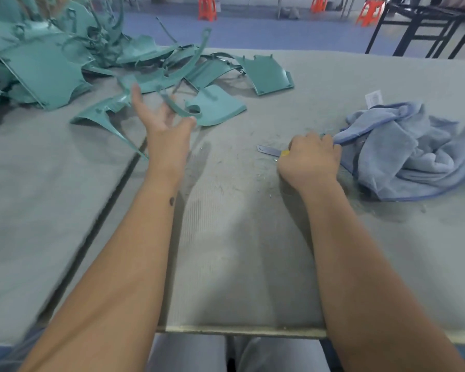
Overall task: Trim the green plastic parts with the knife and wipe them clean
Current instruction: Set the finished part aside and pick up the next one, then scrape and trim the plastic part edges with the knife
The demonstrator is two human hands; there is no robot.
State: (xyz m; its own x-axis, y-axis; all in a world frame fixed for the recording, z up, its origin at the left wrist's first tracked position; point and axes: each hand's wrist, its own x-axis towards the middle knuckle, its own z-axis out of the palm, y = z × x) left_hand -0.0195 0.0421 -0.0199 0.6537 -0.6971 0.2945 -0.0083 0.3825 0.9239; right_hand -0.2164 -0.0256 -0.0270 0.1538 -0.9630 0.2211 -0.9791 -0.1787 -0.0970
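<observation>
Grey felt table, orange stools beyond

The grey table lies bare from its centre down to the six o'clock edge, giving wide passage between the two forearms. At ten to eleven o'clock a heap of green plastic parts blocks the far left, spilling toward twelve with a flat panel. At three o'clock a crumpled blue cloth fills the right side. Between heap and cloth, toward one o'clock, the surface stays open.
</observation>
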